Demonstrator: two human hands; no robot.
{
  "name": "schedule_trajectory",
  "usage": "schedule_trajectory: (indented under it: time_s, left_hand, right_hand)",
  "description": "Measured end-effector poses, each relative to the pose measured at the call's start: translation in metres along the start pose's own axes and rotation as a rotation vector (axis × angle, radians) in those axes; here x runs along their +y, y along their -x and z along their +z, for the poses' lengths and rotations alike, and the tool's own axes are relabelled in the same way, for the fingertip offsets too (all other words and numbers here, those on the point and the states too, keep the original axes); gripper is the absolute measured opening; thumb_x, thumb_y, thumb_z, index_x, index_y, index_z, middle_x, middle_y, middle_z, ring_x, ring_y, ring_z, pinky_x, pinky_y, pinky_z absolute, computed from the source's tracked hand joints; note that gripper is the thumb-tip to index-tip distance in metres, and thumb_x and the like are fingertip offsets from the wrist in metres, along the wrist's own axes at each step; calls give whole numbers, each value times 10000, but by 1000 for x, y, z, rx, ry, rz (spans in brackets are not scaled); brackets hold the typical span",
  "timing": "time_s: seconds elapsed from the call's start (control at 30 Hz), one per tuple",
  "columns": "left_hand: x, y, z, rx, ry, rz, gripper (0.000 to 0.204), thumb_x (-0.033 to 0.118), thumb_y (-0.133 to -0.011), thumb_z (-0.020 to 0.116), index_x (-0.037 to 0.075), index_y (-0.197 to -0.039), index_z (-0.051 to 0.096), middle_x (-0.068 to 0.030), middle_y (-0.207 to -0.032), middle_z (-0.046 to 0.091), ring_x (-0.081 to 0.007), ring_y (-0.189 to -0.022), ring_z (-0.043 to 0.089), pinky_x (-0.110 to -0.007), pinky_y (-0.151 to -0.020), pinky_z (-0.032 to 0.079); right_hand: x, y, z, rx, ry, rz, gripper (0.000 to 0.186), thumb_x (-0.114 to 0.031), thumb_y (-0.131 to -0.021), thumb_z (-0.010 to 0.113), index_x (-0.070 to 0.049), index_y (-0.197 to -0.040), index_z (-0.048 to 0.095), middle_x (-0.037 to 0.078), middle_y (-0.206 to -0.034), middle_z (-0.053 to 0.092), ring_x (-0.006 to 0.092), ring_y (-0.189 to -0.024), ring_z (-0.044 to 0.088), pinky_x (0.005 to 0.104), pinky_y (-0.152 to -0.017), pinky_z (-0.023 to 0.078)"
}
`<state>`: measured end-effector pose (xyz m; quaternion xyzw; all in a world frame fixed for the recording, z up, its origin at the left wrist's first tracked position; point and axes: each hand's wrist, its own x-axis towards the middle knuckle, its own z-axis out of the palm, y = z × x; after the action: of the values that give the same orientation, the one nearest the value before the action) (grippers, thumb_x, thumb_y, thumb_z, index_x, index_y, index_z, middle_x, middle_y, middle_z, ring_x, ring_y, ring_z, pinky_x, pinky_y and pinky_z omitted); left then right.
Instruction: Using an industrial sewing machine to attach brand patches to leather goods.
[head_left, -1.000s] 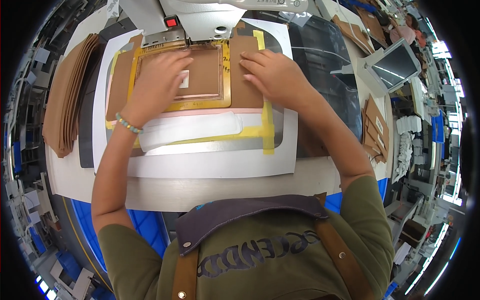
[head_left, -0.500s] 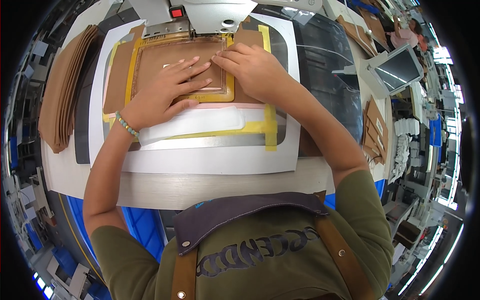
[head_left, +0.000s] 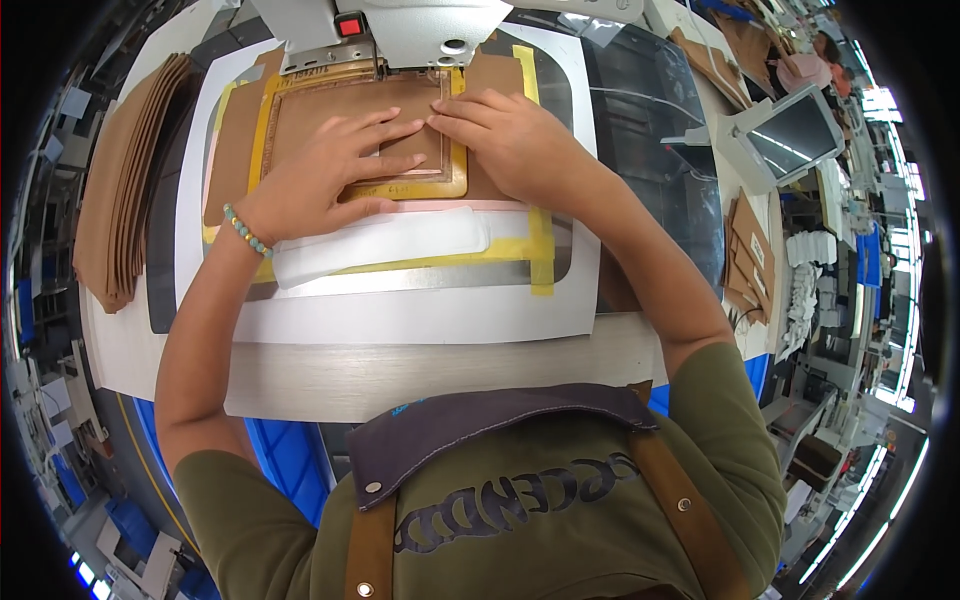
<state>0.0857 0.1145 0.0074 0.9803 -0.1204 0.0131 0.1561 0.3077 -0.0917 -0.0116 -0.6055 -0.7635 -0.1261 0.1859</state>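
My left hand [head_left: 330,180] lies with spread fingers over a brown panel [head_left: 320,105] inside a yellow template frame [head_left: 459,170]. My right hand [head_left: 505,150] rests on the frame's right part, fingers apart and slightly bent, fingertips near the inner edge. Above them is the sewing machine head [head_left: 420,35] with a metal plate and presser over the frame's back edge. Below the frame lies a white strip [head_left: 380,250] on a taped metal board [head_left: 420,275], which sits on a large white sheet [head_left: 420,320].
A stack of brown pieces [head_left: 125,190] stands at left. Right of the work are a dark glossy plate [head_left: 650,220], a tilted screen [head_left: 790,140] and more brown pieces [head_left: 750,255]. Blue bins [head_left: 280,460] sit below the table edge. A co-worker [head_left: 805,65] is at upper right.
My right hand has moved left onto the frame. My left hand has spread its fingers lower and further right. The board has shifted slightly since one second ago.
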Motion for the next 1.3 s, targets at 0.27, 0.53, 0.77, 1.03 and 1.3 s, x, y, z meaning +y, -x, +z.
schedule_trajectory:
  time_s: [0.27,0.53,0.77,1.03,1.3]
  left_hand:
    - [-9,-3,3,22,-58,22,535,376,-1016,693,166,-1506,649,-40,-1710,450,-361,-1580,367,-527,-1273,325]
    - [-27,-17,0,37,-59,6,507,349,-1035,672,135,-1495,652,-51,-1681,492,-357,-1550,414,-502,-1255,359]
    - [-34,-35,-14,38,59,-57,418,342,-1058,638,105,-1386,740,-122,-1590,589,-359,-1495,489,-445,-1198,430]
    - [-38,-46,-13,55,5,-229,454,385,-1062,643,108,-1412,726,-184,-1440,686,-379,-1294,601,-458,-1137,473]
    - [-44,-47,6,202,0,-249,448,354,-1083,610,98,-1439,701,-211,-1443,657,-391,-1355,556,-465,-1198,414]
  right_hand:
    - [23,28,-26,8,-84,181,396,-67,-948,658,-61,-1342,701,91,-1414,686,296,-1341,603,419,-1115,504]
    - [44,44,-26,101,-136,312,373,-79,-972,641,-43,-1336,712,101,-1449,670,312,-1392,571,434,-1167,476]
    - [49,48,-20,100,-162,335,302,-103,-980,649,-22,-1247,764,123,-1421,685,322,-1399,563,432,-1177,465]
    - [51,52,-19,119,-172,350,283,-107,-983,646,-20,-1215,782,135,-1412,687,334,-1399,559,438,-1177,459]
    - [53,51,-19,120,-164,331,289,-117,-984,632,-25,-1211,784,144,-1400,689,340,-1373,573,443,-1161,466]
